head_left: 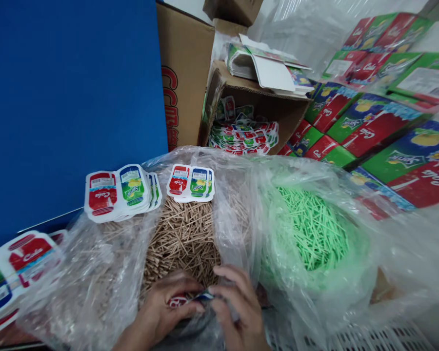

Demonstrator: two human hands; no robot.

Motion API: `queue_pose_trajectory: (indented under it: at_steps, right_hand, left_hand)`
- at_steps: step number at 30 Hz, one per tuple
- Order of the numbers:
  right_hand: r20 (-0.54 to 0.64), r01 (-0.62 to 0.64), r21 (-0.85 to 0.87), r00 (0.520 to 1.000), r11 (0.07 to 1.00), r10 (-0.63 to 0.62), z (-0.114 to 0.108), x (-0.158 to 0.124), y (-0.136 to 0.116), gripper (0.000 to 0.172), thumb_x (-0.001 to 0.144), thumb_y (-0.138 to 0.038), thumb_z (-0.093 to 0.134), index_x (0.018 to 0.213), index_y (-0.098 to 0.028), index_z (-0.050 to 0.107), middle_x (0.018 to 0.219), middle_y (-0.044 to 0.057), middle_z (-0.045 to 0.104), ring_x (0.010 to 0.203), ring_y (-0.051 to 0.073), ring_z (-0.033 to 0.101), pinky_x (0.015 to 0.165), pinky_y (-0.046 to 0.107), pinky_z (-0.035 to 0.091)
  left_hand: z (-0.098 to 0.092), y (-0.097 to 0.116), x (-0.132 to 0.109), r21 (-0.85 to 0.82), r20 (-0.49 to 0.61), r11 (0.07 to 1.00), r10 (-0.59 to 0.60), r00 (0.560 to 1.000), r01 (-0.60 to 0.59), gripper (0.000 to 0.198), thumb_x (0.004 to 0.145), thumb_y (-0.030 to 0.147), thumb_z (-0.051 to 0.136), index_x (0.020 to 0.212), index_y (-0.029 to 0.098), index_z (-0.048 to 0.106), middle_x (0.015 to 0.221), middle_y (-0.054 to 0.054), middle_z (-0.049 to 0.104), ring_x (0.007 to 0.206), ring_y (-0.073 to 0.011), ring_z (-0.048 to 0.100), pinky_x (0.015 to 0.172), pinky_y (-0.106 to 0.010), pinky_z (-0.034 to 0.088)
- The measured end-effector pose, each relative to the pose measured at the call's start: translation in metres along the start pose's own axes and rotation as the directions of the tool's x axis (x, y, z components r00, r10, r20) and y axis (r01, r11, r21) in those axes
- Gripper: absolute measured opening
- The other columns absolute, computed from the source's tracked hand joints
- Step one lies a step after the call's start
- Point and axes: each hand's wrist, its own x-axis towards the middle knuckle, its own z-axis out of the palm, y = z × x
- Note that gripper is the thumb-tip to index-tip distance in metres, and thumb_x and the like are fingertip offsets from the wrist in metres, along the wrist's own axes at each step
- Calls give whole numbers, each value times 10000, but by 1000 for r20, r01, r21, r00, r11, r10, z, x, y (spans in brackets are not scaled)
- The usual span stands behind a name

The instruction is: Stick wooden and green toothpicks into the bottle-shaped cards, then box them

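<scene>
Head view — left hand (pixel 164 303) and right hand (pixel 239 304) are pinching a partly hidden printed piece (pixel 177 301) at the near end of brown sticks (pixel 186 234) — green sticks (pixel 310 229) are lying right

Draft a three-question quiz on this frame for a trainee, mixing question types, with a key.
1. Multiple choice: What colour are the sticks to the right of the brown sticks? A) pink B) green C) white
2. True or false: The right hand is dipped into the right-side sticks.
3. Fill in: The stack of cards at the far edge of the brown sticks shows the words Cola and ____.

Key: 1. B. 2. False; it is at a small printed piece with the left hand. 3. Sprite.
</scene>
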Motion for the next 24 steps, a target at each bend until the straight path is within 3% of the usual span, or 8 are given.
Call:
queue_pose_trajectory:
  at_steps: [3,7,12,16,20,24]
  right_hand:
    - [14,-105,36,994,994,104,-7,0,3,303,826,-138,535,1110,-220,596,1097,83,651,1010,202,624,856,322,520]
    - [122,-54,189,992,981,31,-3,2,1,183,860,-140,508,915,-225,660,856,39,709,787,160,678,697,248,551]
    - [28,37,248,999,968,-46,9,4,-1,226,857,-124,505,1012,-231,629,863,52,706,781,175,669,673,288,553]
    - [-37,71,300,997,951,-63,15,3,3,255,832,-85,527,984,-248,649,821,36,717,740,176,671,656,303,555]
    - [-146,-42,336,985,941,97,19,3,10,193,841,-143,554,916,-247,698,823,41,729,764,189,684,679,304,568]
    - [-190,-222,396,930,891,316,23,5,14,135,826,-250,600,804,-230,732,805,49,734,766,200,685,701,296,565]
  left_hand:
    - [0,0,-3,-68,-55,991,-117,992,114,240,704,449,712,809,235,741,710,-9,717,659,-158,652,617,-217,499]
    - [-1,1,-3,-121,-149,987,-122,981,104,238,680,458,728,741,229,740,666,-1,717,613,-148,659,585,-197,507]
    - [-5,3,-1,-81,-222,996,4,975,-23,193,670,374,766,811,244,740,693,-2,725,627,-146,668,601,-190,516]
    - [-7,2,-3,-115,-236,993,-65,970,38,363,576,392,820,917,301,735,711,23,715,593,-133,646,550,-177,504]
    - [-11,-3,-8,-245,-197,927,-333,922,283,528,577,373,824,1083,360,672,842,29,733,688,-151,668,610,-196,523]
    - [-16,-3,-8,-311,-141,876,-426,894,368,268,691,356,741,950,287,727,878,-1,736,804,-179,672,730,-232,518]
